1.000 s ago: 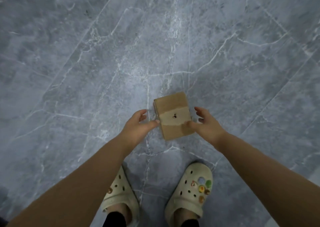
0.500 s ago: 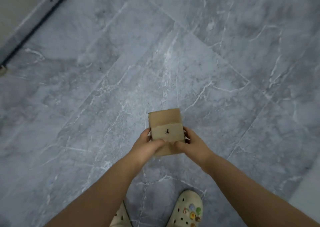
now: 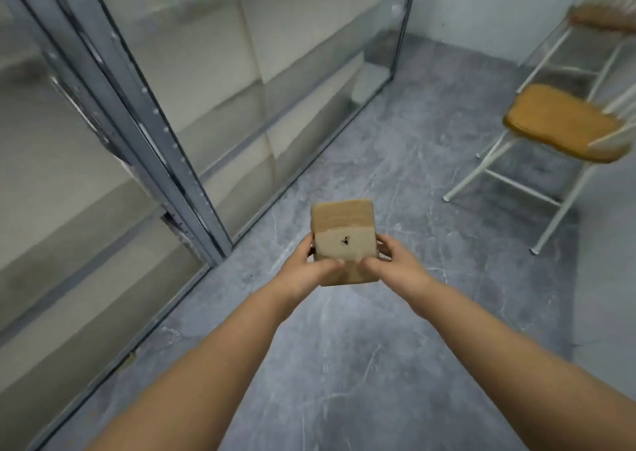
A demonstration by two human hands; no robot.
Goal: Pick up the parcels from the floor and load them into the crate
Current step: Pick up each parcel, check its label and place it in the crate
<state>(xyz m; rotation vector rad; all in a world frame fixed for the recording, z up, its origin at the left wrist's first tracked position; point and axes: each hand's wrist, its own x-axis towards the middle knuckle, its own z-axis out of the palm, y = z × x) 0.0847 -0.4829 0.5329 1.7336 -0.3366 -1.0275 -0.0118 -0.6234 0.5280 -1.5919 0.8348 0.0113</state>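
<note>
Fingers [image 3: 305,248] of the left hand [image 3: 303,272] and the right hand [image 3: 395,265] were curled round the sides of a small cardboard parcel [image 3: 344,224] — thumbs pressed on its face — which was held above the grey floor [image 3: 344,354], near a glass partition [image 3: 241,72] and a chair [image 3: 564,123].

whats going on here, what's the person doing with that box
A person holds a small cardboard parcel above the grey marble floor, left hand and right hand gripping its sides, thumbs on its top face. A glass partition stands to the left, a wooden-seated chair to the right. No crate is in view.
</note>
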